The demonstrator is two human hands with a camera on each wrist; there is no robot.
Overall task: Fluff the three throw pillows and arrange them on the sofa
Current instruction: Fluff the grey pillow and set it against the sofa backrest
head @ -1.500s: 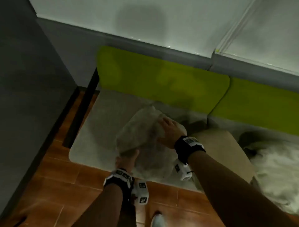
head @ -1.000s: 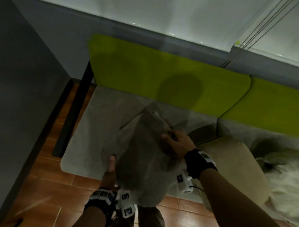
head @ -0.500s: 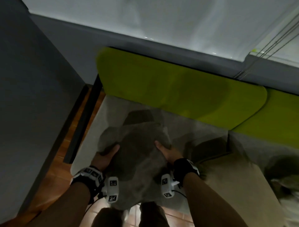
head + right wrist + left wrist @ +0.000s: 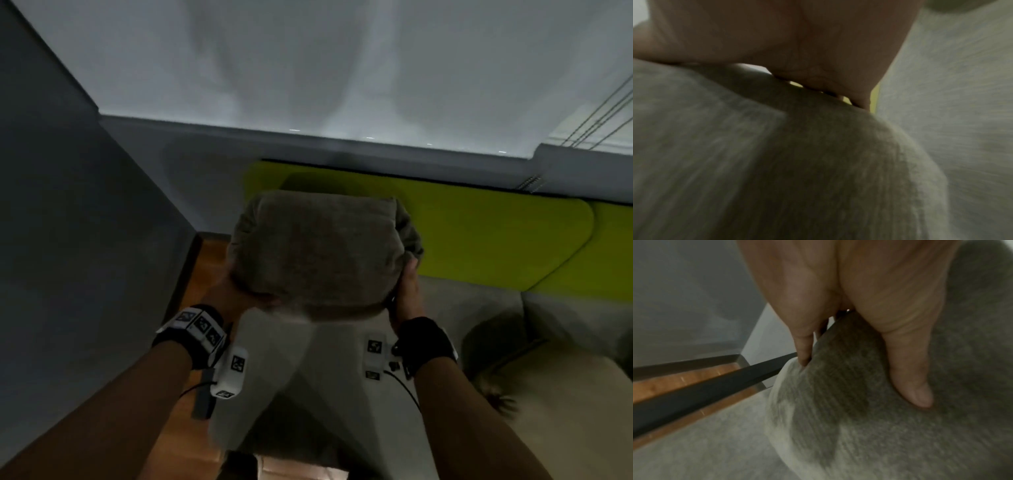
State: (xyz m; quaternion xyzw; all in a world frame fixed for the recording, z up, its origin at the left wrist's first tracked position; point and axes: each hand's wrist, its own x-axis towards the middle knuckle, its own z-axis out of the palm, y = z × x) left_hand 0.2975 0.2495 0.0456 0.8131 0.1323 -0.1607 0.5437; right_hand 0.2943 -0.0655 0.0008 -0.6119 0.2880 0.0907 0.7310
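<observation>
Head view: grey pillow is hanging crosswise above sofa seat.
Hands: left hand and right hand are gripping its opposite ends, equally near.

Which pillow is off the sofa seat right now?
The grey pillow, gripped between left hand and right hand; the beige pillow lies on the seat.

The grey pillow hides most fingers of both hands; wrist views are blurred

Left hand and right hand raised forward, fingers curled, gripping.
</observation>
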